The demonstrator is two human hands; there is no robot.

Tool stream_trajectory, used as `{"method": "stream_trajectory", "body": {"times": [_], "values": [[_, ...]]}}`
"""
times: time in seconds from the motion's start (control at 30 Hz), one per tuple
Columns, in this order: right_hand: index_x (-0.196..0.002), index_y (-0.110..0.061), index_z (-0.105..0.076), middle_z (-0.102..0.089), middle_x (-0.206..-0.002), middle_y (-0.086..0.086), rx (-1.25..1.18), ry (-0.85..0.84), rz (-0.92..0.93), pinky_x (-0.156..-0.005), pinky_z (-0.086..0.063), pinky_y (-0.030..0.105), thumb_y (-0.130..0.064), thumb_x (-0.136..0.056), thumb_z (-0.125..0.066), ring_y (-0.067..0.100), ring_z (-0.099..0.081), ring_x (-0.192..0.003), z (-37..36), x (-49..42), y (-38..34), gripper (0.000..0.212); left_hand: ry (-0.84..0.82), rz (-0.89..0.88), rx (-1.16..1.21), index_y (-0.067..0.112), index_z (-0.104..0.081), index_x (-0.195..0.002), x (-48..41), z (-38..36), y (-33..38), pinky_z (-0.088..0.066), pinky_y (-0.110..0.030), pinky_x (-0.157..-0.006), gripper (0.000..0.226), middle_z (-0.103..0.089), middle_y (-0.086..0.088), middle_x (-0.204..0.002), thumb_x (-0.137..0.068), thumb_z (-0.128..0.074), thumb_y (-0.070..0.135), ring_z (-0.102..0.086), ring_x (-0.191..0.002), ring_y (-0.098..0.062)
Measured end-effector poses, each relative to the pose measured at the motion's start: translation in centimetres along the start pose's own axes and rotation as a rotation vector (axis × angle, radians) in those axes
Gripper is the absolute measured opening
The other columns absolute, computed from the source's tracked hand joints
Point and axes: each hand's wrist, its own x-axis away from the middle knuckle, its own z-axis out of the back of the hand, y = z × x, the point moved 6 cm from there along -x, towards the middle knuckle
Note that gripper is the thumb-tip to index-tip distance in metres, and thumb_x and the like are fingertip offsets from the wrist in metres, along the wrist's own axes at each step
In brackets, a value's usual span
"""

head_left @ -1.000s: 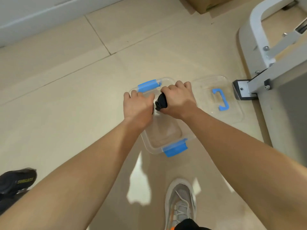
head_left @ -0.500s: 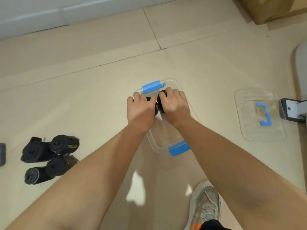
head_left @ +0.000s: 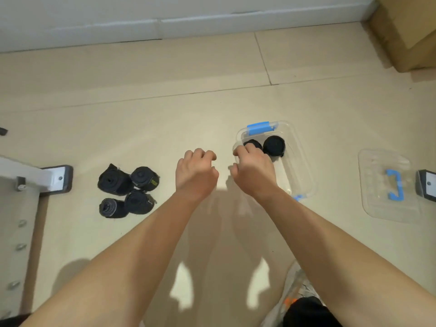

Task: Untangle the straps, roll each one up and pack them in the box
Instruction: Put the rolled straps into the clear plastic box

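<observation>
**Two rolls packed, four waiting off to the left**

Both our hands hang over the floor with fingers loosely curled and nothing in them. The left hand (head_left: 197, 172) is over bare tile. The right hand (head_left: 253, 171) hovers at the near left corner of the box (head_left: 298, 166). We cannot tell whether its knuckles brush anything inside.

Just beyond the right hand's fingertips, two rolled straps stand on end side by side at the far end of the box. One (head_left: 253, 143) is half hidden behind the knuckles and the other (head_left: 274, 145) is in plain sight just to its right. Well out to the left of the left hand, a cluster of four rolled straps (head_left: 127, 188) lies on the floor, the rolls touching one another. Well out to the right of the right hand sits the lid (head_left: 377, 204).

We judge these rolls light, soft and a little springy. They look like fabric wound on itself, so nothing will break, but a loose outer end could let a roll unwind. We would close thumb and fingers around the barrel, pinning the tail flat. Pinching the soft core risks telescoping the layers. The box still has room toward the wrist side of our right hand.
</observation>
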Motion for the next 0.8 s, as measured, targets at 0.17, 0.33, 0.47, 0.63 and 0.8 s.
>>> {"method": "stream_trajectory", "body": {"times": [0.17, 0.33, 0.47, 0.63, 0.8], "values": [[-0.137, -0.017, -0.052, -0.051, -0.135, 0.005, -0.208, -0.480, 0.080, -0.097, -0.047, 0.040, -0.021, -0.095, -0.052, 0.027, -0.054, -0.120, -5.1, 0.9, -11.3, 0.042, -0.224, 0.389, -0.064, 0.021, -0.058, -0.123, 6.4, 4.2, -11.0, -0.039, -0.040, -0.087, 0.034, -0.060, -0.005, -0.121, -0.092, -0.058, 0.031, -0.049, -0.111, -0.029], [-0.148, -0.023, -0.041, -0.042, -0.141, 0.007, -0.195, -0.537, 0.192, -0.091, -0.047, 0.039, -0.011, -0.091, -0.054, 0.032, -0.047, -0.122, -10.1, 0.5, -18.8, 0.059, -0.252, 0.526, -0.114, 0.008, -0.056, -0.123, 11.5, 4.0, -16.9, -0.050, -0.044, -0.076, 0.060, -0.060, -0.013, -0.109, -0.077, -0.079, 0.039, -0.057, -0.100, -0.037], [-0.150, -0.025, -0.038, -0.032, -0.153, 0.003, -0.206, -0.505, 0.151, -0.081, -0.043, 0.036, -0.011, -0.089, -0.059, 0.034, -0.043, -0.123, -13.7, -1.0, -20.7, 0.066, -0.280, 0.524, -0.172, 0.015, -0.048, -0.136, 11.9, 2.1, -18.4, -0.047, -0.038, -0.088, 0.070, -0.059, -0.007, -0.122, -0.082, -0.073, 0.052, -0.053, -0.114, -0.030], [-0.151, -0.017, -0.037, -0.035, -0.148, 0.008, -0.246, -0.490, -0.036, -0.084, -0.040, 0.037, -0.040, -0.094, -0.067, 0.038, -0.046, -0.122, -17.0, -3.3, -20.9, 0.069, -0.281, 0.444, -0.325, 0.017, -0.055, -0.119, 10.6, -0.1, -19.1, -0.040, -0.037, -0.089, 0.044, -0.061, -0.004, -0.113, -0.088, -0.068, 0.046, -0.053, -0.106, -0.026], [-0.133, -0.018, -0.053, -0.050, -0.124, 0.010, -0.253, -0.507, -0.037, -0.079, -0.043, 0.033, -0.039, -0.089, -0.069, 0.037, -0.061, -0.103, -17.9, -4.3, -21.7, 0.052, -0.288, 0.425, -0.308, 0.018, -0.055, -0.109, 9.8, -0.8, -20.1, -0.037, -0.036, -0.085, 0.039, -0.060, -0.002, -0.106, -0.086, -0.069, 0.046, -0.051, -0.101, -0.025]]}}
